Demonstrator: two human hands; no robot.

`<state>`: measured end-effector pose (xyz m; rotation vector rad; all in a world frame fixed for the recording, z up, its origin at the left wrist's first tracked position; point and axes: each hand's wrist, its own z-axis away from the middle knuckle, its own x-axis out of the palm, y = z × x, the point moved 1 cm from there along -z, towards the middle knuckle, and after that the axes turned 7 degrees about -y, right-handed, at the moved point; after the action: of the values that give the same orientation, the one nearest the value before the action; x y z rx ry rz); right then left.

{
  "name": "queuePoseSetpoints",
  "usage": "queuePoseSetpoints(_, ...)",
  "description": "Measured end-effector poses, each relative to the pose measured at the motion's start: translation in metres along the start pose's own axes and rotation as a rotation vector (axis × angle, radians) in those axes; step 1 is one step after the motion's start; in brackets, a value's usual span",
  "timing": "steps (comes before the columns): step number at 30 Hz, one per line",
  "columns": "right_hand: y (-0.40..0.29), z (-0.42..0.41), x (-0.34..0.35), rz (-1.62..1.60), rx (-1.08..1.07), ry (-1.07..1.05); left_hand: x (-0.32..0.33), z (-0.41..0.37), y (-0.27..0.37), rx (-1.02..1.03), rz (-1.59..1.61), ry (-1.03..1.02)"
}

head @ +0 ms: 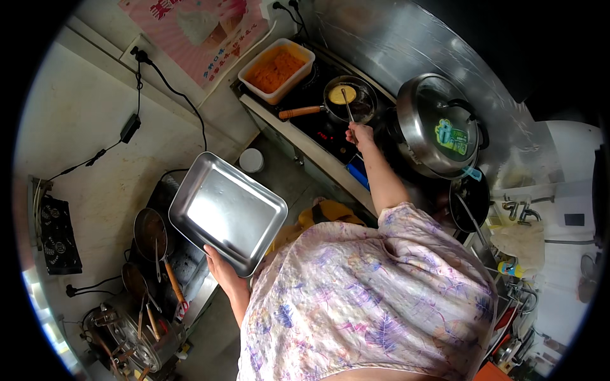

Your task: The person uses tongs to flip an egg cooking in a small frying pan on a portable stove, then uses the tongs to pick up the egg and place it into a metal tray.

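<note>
My left hand (pixel 226 275) grips the lower corner of a bare rectangular stainless-steel tray (pixel 248 224), tilted so its inside faces up. My right hand (pixel 360 135) is shut on the handle of a long thin metal utensil (pixel 349 108); its working end rests at a round yellow pancake (pixel 337 95). The pancake lies in the left part of a small dark frying pan (pixel 366 107) on the cooktop. The pan's wooden handle (pixel 300 112) points left, with no hand on it. The utensil covers part of the pancake, so its exact tip shape is hard to tell.
A plastic tub (pixel 274 97) of orange mash stands left of the pan. Right of it sits a large lidded steel pot (pixel 414 128), then a dark wok (pixel 469 200). Behind my left hand, more pans (pixel 150 233) rest on a second counter. A white lidded bucket (pixel 251 160) is on the floor.
</note>
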<state>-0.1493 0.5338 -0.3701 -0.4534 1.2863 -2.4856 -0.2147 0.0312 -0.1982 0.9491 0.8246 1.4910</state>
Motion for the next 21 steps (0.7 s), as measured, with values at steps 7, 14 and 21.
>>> queuePoseSetpoints(7, -0.02, 0.031, -0.013, 0.835, -0.288, 0.24, 0.003, 0.0, 0.0, -0.013, -0.013, -0.009)
queuePoseSetpoints(14, -0.022, 0.042, -0.022, 1.661, -0.636, 0.389, 0.007, -0.007, -0.002, -0.004, -0.036, -0.038)
queuePoseSetpoints(21, -0.013, 0.049, -0.027, 1.792, -0.85, 0.484, 0.006, -0.006, -0.001, -0.023, -0.053, -0.019)
